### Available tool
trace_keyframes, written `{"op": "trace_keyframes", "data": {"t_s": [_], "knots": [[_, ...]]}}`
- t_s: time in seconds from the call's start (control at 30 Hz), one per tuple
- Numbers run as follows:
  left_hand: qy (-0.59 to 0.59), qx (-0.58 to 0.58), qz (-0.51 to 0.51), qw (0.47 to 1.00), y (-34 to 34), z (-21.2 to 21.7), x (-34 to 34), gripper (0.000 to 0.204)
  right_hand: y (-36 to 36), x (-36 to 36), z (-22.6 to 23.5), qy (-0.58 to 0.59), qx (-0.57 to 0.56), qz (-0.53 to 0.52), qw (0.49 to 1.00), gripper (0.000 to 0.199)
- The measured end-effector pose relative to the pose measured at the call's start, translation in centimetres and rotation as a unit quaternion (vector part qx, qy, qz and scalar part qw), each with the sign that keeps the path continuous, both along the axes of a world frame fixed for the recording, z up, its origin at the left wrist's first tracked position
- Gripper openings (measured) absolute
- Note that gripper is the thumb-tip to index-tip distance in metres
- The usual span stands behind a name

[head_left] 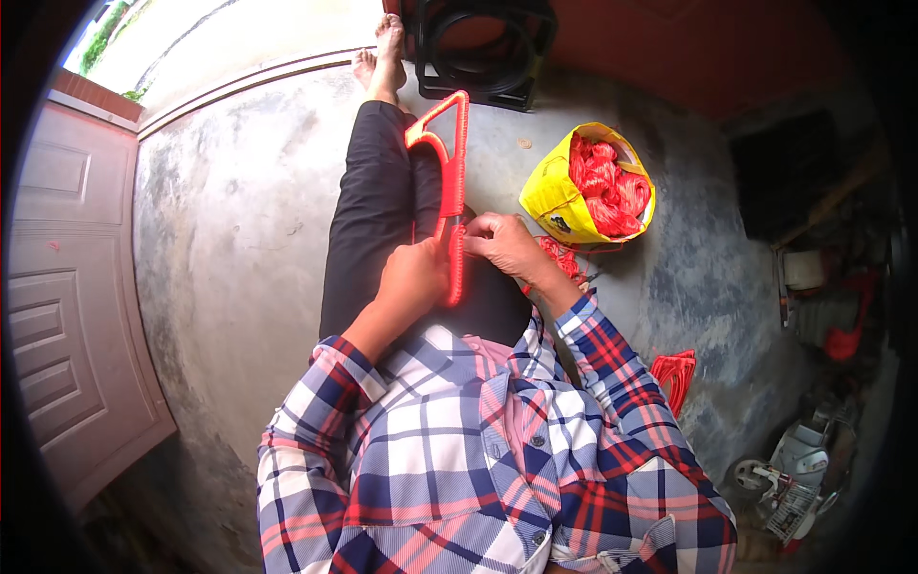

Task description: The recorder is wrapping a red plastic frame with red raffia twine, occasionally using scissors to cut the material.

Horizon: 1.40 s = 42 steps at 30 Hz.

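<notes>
A long, narrow frame (451,191) bound in bright red-orange cord lies over my legs in dark trousers, with a curved piece inside its far end. My left hand (413,279) is closed around its near left side. At the right edge of the frame, my right hand (509,247) has its fingers bent in a pinch. What sits between those fingertips is too small to make out. Loose red cord (562,256) lies just beyond my right wrist.
To the right stands a yellow bag (550,196) filled with red cord bundles (607,187). Another red bundle (675,378) rests beside my right arm. A black round-framed object (486,53) stands ahead, a panelled door (72,277) at left, and a pale appliance (801,459) at lower right.
</notes>
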<state>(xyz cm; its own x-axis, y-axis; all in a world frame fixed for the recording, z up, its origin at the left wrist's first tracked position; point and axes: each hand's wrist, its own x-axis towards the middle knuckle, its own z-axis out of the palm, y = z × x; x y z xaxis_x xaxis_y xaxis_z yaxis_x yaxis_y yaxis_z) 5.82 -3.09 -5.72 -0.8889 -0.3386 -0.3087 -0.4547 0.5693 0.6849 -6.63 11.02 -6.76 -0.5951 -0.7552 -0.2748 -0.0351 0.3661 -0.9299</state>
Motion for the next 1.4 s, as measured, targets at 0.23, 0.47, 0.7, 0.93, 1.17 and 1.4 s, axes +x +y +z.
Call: {"op": "trace_keyframes", "data": {"t_s": [0.23,0.47,0.7,0.93,1.17,1.4], "knots": [[-0.03,-0.138,-0.025,0.99,0.4,0.2,0.7,0.016,0.0,0.5,-0.2,0.035,-0.056,0.142,0.988,0.021],[-0.033,-0.102,-0.027,0.994,0.3,-0.1,0.6,0.015,-0.4,1.7,-2.0,-0.025,-0.055,0.021,0.998,0.023],[0.02,-0.047,0.046,0.998,-0.2,-0.2,0.3,0.012,2.1,-2.0,0.7,-0.255,-0.127,-0.146,0.947,0.01],[0.192,0.012,0.14,0.971,-1.2,-0.6,-1.2,0.007,2.0,-1.8,2.1,-0.056,-0.142,-0.14,0.978,0.009],[0.082,0.468,0.183,0.861,-1.0,0.8,-3.4,0.039,2.3,-1.6,3.5,-0.109,-0.099,-0.046,0.988,0.011],[0.095,0.543,0.203,0.809,-0.3,0.0,-3.2,0.033,1.2,-0.9,2.9,-0.209,-0.075,-0.078,0.972,0.016]]}}
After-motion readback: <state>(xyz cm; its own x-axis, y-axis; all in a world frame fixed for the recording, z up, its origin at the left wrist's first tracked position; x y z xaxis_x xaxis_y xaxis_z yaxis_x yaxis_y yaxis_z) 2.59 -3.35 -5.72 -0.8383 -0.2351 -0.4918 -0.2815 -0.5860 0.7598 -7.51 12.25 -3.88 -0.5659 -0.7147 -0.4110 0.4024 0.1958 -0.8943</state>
